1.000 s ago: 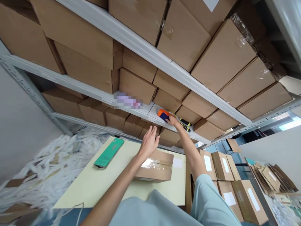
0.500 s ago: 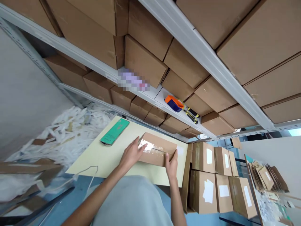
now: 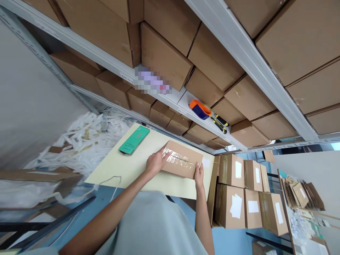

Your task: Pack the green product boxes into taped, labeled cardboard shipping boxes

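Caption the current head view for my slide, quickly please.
Left hand and right hand holding opposite ends of a taped cardboard box at a pale-yellow tabletop.

Brown on the cardboard box (image 3: 182, 170), pale yellow across the tabletop (image 3: 127, 167), bright green for the slim packet (image 3: 134, 140), orange and navy on the tape dispenser (image 3: 200, 109), black-and-yellow tool handles (image 3: 219, 125)!

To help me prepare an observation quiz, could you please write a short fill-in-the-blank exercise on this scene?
The left hand and the right hand hold a box sealed with clear ____.
The slim packet on the pale table is coloured ____.
The tool on the shelf is orange and dark ____.
Missing words: tape; green; blue.
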Motion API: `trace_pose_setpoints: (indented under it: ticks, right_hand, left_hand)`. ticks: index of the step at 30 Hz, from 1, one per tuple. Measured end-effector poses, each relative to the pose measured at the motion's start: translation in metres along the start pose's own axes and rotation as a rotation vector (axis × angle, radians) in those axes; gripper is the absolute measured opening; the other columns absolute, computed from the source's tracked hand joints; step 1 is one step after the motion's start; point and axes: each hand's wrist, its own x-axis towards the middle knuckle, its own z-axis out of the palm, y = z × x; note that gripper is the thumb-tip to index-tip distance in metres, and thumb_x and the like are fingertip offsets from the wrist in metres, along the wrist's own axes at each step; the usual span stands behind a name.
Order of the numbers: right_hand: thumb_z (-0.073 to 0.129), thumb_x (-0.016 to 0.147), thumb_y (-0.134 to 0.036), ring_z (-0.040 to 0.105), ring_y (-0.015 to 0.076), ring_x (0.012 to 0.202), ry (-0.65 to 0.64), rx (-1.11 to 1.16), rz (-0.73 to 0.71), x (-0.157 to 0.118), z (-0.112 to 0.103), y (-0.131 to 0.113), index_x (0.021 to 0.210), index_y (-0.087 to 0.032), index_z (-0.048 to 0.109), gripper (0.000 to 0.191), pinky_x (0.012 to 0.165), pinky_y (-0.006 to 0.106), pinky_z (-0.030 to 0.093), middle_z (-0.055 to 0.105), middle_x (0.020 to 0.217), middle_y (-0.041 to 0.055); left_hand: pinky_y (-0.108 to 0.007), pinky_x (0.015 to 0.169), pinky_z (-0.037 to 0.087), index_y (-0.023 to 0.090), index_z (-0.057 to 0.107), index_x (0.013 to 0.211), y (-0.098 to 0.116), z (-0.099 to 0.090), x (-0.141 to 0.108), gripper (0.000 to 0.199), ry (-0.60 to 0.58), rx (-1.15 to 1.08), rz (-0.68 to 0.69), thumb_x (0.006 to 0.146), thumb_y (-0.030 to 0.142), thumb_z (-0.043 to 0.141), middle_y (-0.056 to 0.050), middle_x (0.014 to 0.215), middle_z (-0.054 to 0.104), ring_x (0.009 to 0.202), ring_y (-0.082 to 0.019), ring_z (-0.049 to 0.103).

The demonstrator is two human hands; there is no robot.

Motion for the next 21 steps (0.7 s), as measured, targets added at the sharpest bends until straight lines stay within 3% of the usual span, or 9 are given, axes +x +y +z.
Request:
trace_pose_setpoints:
  ticks: [3, 6, 9, 13, 17, 21]
  right_hand:
    - [0.047, 0.108, -0.083, 0.073, 0.0369, 0.141, -0.021, -0.02, 0.015, -0.001, -0.001, 0.003, 0.145, -0.016, 0.072, 0.081, 0.117, 0.048, 0.06, 0.079, 0.15, 0.0221]
    - [0.047, 0.104, -0.089, 0.073, 0.0396, 0.134, 0.096, -0.157, 0.018, -0.009, -0.006, -0.003, 0.134, -0.015, 0.076, 0.085, 0.115, 0.053, 0.059, 0.08, 0.139, 0.0252]
    - [0.05, 0.103, -0.092, 0.072, 0.0382, 0.121, 0.213, -0.311, -0.025, -0.029, -0.016, -0.019, 0.119, -0.017, 0.078, 0.082, 0.112, 0.054, 0.059, 0.077, 0.123, 0.0236]
    - [0.057, 0.108, -0.079, 0.069, 0.029, 0.108, 0.154, -0.328, -0.142, -0.063, -0.03, -0.039, 0.112, -0.022, 0.075, 0.061, 0.098, 0.045, 0.063, 0.072, 0.114, 0.0128]
    - [0.071, 0.102, -0.069, 0.072, 0.0279, 0.113, 0.095, -0.226, -0.099, -0.097, -0.017, -0.022, 0.121, -0.023, 0.072, 0.05, 0.107, 0.049, 0.066, 0.075, 0.12, 0.0117]
    - [0.081, 0.091, -0.069, 0.076, 0.0322, 0.128, 0.056, -0.051, 0.094, -0.124, 0.019, 0.014, 0.134, -0.02, 0.07, 0.066, 0.122, 0.056, 0.061, 0.078, 0.14, 0.0183]
  left_hand:
    - [-0.049, 0.111, 0.062, 0.014, 0.064, 0.166, -0.01, 0.011, -0.002, 0.069, 0.029, -0.147, 0.027, 0.114, 0.056, 0.044, -0.023, 0.143, 0.083, 0.133, -0.043, 0.08]
    - [-0.049, 0.119, 0.061, 0.014, 0.063, 0.165, -0.015, 0.014, -0.011, 0.064, 0.043, -0.265, 0.106, 0.113, 0.044, 0.043, -0.022, 0.156, 0.076, 0.144, -0.039, 0.075]
    - [-0.055, 0.127, 0.056, 0.014, 0.068, 0.16, -0.021, 0.001, -0.029, 0.059, 0.105, -0.26, 0.25, 0.11, 0.039, 0.05, -0.024, 0.157, 0.073, 0.149, -0.04, 0.069]
    - [-0.052, 0.12, 0.061, 0.019, 0.073, 0.157, -0.042, -0.031, -0.062, 0.055, 0.188, -0.204, 0.358, 0.108, 0.042, 0.063, -0.02, 0.14, 0.075, 0.131, -0.037, 0.074]
    - [-0.045, 0.119, 0.063, 0.022, 0.069, 0.161, -0.079, -0.038, -0.083, 0.056, 0.123, -0.257, 0.307, 0.107, 0.035, 0.06, -0.015, 0.145, 0.074, 0.127, -0.031, 0.078]
    - [-0.047, 0.123, 0.062, 0.018, 0.071, 0.148, -0.123, -0.013, -0.083, 0.057, -0.055, -0.412, 0.095, 0.093, 0.02, 0.053, -0.018, 0.151, 0.075, 0.134, -0.029, 0.079]
